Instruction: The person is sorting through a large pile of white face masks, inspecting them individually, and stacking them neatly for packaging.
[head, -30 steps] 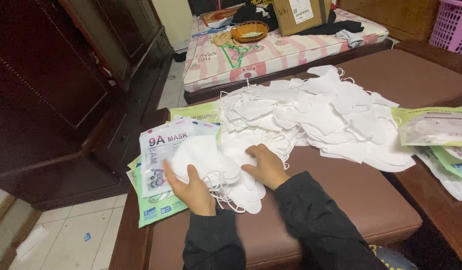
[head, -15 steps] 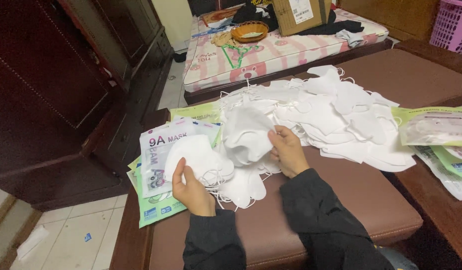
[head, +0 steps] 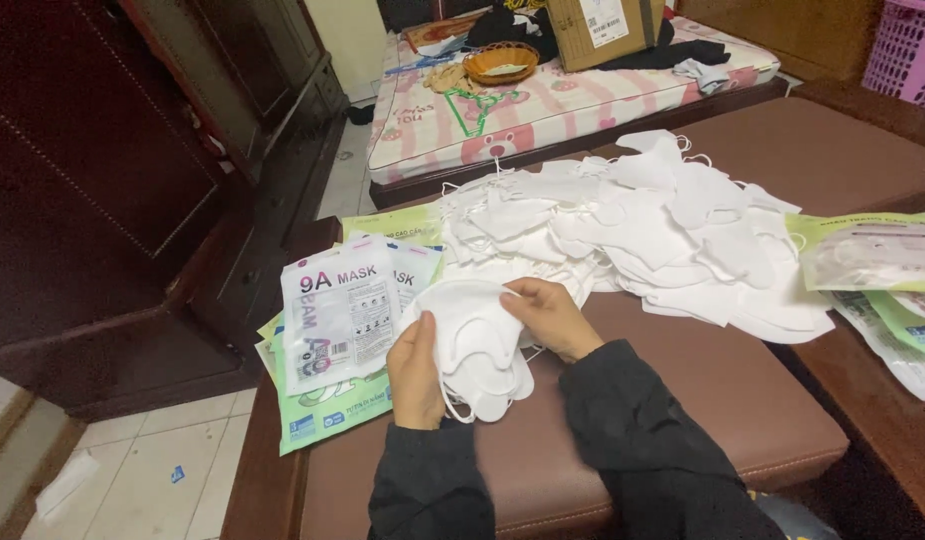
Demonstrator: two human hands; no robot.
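Gripping the small mask stack (head: 477, 345) together now, left hand (head: 415, 375) and right hand (head: 550, 318) have closed in.

A single camera sat on the person's head and looked steeply down and forward over a brown padded bench (head: 702, 400), close enough that both forearms entered from the bottom edge of the picture. The left hand (head: 417, 370) and right hand (head: 552, 318) fell just left of centre. The bench's far edge ran toward a mattress (head: 542, 110) at the top; tiled floor (head: 152, 470) showed past its left edge. No second view overlapped it.
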